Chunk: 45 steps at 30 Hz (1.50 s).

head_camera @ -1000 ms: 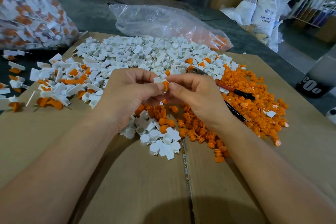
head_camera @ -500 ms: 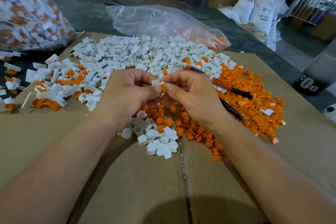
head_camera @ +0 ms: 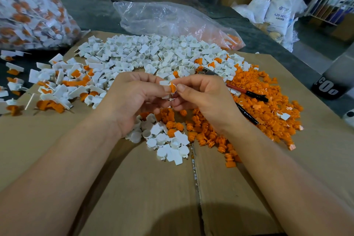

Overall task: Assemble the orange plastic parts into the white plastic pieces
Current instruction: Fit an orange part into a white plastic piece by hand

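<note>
Cardboard sheet [head_camera: 134,188], cap pieces [head_camera: 153,53] heaped on its far half, plug parts [head_camera: 268,101] heaped on its right, assembled pieces [head_camera: 57,86] along its left edge, plastic bag [head_camera: 168,19] behind it.

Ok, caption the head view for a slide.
Left hand holds a white piece; right hand pinches an orange part against it.

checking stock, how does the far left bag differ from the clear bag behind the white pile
The left bag bulges, packed with white-and-orange pieces; the middle bag lies slumped and nearly empty. The left bag shows both colours; the middle bag shows only orange, at its right end. Both are clear plastic.
</note>
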Motion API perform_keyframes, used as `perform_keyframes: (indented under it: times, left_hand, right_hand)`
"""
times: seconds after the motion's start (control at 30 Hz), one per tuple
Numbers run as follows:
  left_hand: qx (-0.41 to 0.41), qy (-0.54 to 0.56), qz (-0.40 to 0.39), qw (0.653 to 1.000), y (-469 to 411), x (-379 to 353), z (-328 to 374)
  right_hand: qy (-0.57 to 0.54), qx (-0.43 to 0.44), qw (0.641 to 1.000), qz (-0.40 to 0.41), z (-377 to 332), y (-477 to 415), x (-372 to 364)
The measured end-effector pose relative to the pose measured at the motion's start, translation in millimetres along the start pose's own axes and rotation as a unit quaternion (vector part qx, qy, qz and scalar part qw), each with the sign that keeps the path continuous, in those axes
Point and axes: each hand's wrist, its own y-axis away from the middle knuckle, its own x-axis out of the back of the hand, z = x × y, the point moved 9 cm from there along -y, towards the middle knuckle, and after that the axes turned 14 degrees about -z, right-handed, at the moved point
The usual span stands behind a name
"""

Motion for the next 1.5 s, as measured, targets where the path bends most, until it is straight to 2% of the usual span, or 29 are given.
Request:
perform_keyframes:
  times: [0.63, 0.73, 0.8, 0.93, 1.03, 1.1, 1.27, 1.5]
  left_hand:
    - [0.019, -0.002, 0.007, 1.000, -1, 2, -4]
    - [0.024, -0.008, 0.010, 1.000, -1, 2, -5]
    - [0.026, -0.004, 0.013, 1.000, -1, 3, -6]
    - [0.026, -0.004, 0.013, 1.000, 0, 2, -6]
    - [0.023, 0.008, 0.013, 1.000, 0, 2, -6]
    - [0.023, 0.016, 0.014, 1.000, 1, 3, -6]
    - [0.026, 0.023, 0.016, 0.999, 1, 4, -8]
    - [0.022, 0.019, 0.017, 0.999, -1, 5, -8]
  right_hand:
    - [-0.003, -0.003, 1.000, 0.000, 3, 0, 2]
    - [0.064, -0.020, 0.998, 0.005, 0, 0, 9]
    - [0.184, -0.039, 0.981, 0.047, -5, 3, 27]
    - [0.402, -0.111, 0.900, 0.127, -9, 15, 75]
    - [0.479, -0.247, 0.837, 0.094, 15, 20, 102]
    - [0.488, -0.326, 0.808, 0.054, 35, 23, 111]
    - [0.492, -0.372, 0.785, 0.056, 47, 23, 119]
    - [0.503, -0.345, 0.785, 0.108, 35, 21, 119]
